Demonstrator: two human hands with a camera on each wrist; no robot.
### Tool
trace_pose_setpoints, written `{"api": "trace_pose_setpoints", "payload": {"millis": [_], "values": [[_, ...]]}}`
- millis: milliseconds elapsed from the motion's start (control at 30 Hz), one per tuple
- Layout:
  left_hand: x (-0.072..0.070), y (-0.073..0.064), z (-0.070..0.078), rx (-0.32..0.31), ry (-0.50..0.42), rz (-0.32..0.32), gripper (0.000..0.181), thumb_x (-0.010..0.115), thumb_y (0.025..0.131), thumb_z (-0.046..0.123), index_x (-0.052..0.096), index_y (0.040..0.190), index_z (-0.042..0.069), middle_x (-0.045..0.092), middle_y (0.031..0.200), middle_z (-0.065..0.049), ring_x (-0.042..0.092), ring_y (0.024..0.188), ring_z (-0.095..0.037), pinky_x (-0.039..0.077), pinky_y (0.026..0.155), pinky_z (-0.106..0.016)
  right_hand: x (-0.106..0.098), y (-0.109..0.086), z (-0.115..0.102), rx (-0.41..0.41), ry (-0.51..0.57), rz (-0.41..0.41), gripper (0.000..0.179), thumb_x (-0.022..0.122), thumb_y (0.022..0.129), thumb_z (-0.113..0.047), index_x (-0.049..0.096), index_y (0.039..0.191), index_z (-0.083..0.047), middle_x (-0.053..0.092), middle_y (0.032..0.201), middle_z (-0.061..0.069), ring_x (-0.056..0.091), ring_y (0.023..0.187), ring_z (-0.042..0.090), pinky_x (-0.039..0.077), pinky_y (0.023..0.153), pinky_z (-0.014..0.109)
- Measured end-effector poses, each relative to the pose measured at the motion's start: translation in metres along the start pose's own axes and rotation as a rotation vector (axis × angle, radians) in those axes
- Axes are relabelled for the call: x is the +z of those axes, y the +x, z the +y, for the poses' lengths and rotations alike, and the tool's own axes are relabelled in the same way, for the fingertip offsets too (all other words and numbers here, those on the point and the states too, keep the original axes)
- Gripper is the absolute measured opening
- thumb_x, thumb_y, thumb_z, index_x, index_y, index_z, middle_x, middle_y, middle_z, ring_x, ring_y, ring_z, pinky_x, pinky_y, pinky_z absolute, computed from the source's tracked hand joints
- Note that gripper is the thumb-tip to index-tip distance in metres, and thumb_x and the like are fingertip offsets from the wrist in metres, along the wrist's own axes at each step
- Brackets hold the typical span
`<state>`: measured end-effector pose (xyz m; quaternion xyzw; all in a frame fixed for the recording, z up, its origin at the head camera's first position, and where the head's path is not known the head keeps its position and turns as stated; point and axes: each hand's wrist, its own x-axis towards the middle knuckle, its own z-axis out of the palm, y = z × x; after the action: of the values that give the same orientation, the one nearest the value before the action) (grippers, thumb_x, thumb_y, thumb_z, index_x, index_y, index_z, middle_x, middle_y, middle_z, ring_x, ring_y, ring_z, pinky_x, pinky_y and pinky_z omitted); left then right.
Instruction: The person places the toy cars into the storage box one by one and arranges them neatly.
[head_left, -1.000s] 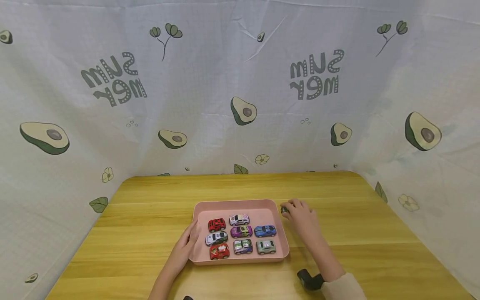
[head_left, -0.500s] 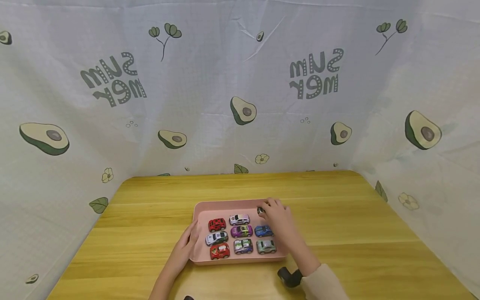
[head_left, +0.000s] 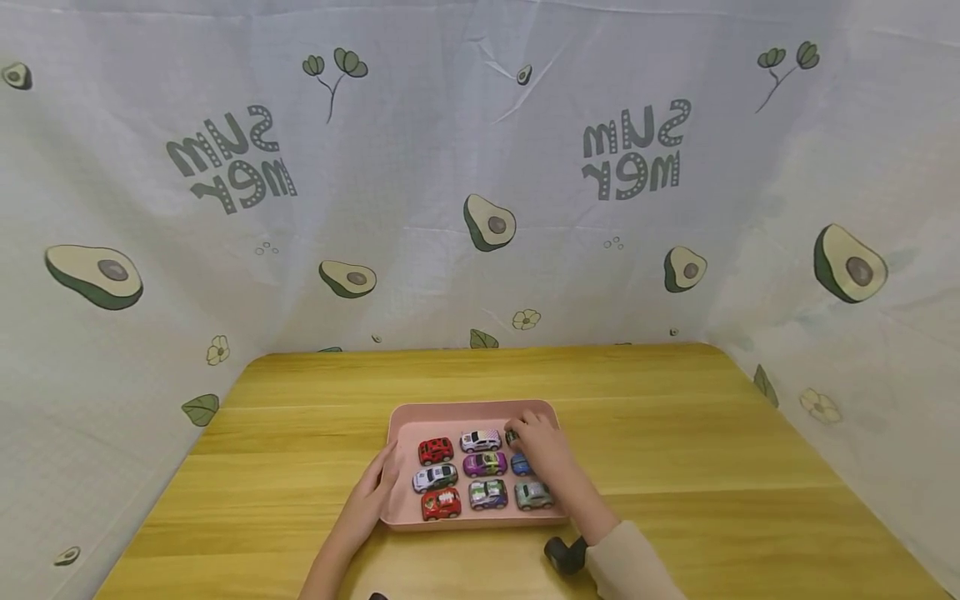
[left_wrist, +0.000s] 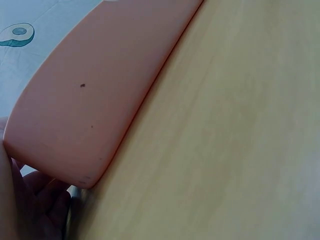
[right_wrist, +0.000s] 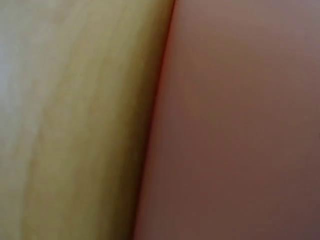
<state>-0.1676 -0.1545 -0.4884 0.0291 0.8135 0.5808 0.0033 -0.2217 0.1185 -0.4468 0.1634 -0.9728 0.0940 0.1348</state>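
In the head view my right hand [head_left: 542,448] pinches a small dark toy car [head_left: 512,437] inside the pink tray [head_left: 480,526], toward its back right corner. Most of that car is hidden by the fingers. Just below it is a blue car [head_left: 521,464], partly covered by the hand. To its left stand a white-and-purple car [head_left: 481,441] and a purple car [head_left: 484,464]. My left hand [head_left: 369,492] grips the tray's left side, thumb at the rim; the left wrist view shows its fingers curled by the tray's corner. The right wrist view shows only tray wall and table.
Other toy cars share the tray: a red-and-black one [head_left: 436,451], a white one [head_left: 435,477], a red one [head_left: 441,504], a green-and-white one [head_left: 488,494] and a grey-green one [head_left: 534,495]. The wooden table [head_left: 300,433] meets an avocado-print cloth [head_left: 420,275] behind.
My right hand has carried the dark toy car from the table right of the tray over its rim, then left and slightly lower among the cars. The left hand stays at the tray.
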Motion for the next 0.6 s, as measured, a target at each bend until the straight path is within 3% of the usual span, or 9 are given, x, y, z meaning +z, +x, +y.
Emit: {"api": "trace_pose_setpoints", "payload": {"millis": [267,600], "values": [[0.0008,-0.0003,0.0010,-0.010,0.010,0.003,0.051,0.041,0.096,0.034,0.030,0.143,0.015,0.026,0.148,-0.019,0.021,0.136,-0.040,0.018,0.109,-0.058,0.0049,0.0017,0.0006,0.017,-0.030,-0.046,0.021,0.067,0.078,-0.021,0.068,0.099,-0.016,0.060,0.093,0.002,0.057,0.086,0.021,0.054,0.068,0.037],[0.0008,-0.0001,0.0003,-0.016,0.015,0.007,0.051,0.040,0.096,0.035,0.030,0.143,0.015,0.026,0.148,-0.019,0.021,0.136,-0.040,0.018,0.110,-0.057,0.0018,0.0032,-0.0001,0.037,-0.050,-0.092,0.027,0.067,0.080,-0.022,0.065,0.106,-0.015,0.063,0.102,0.003,0.059,0.096,0.023,0.047,0.090,0.046]]}}
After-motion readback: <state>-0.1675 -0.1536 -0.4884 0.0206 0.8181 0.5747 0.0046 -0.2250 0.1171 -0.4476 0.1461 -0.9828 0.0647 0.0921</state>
